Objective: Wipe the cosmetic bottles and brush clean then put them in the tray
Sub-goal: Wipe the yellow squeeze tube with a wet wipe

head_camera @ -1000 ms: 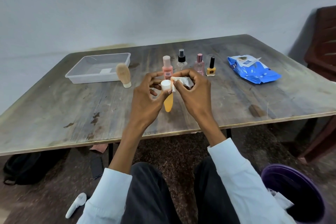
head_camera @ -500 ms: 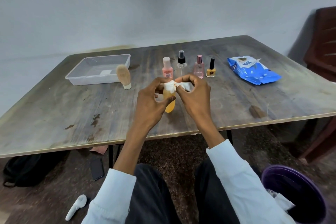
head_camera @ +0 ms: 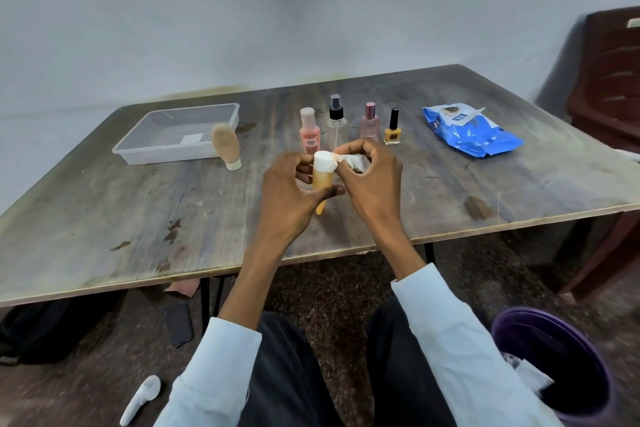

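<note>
My left hand (head_camera: 287,198) grips an orange tube with a white cap (head_camera: 322,180), cap upward, above the table's middle. My right hand (head_camera: 370,180) pinches a crumpled white wipe (head_camera: 353,161) against the cap. Behind them stand a peach bottle (head_camera: 309,130), a clear spray bottle (head_camera: 336,121), a pink perfume bottle (head_camera: 369,121) and a yellow nail polish (head_camera: 392,130). A tan brush (head_camera: 227,146) stands beside the clear plastic tray (head_camera: 138,149) at the back left. The tray holds only a small white label.
A blue pack of wipes (head_camera: 471,132) lies at the back right of the wooden table (head_camera: 104,218). A purple bin (head_camera: 554,364) with used wipes sits on the floor at lower right. A dark chair (head_camera: 613,97) stands at the right. A phone (head_camera: 178,324) lies under the table.
The tube has turned from tilted with its cap toward me to more upright. My right hand keeps rubbing the wipe around the cap. The other bottles, brush and tray have not moved.
</note>
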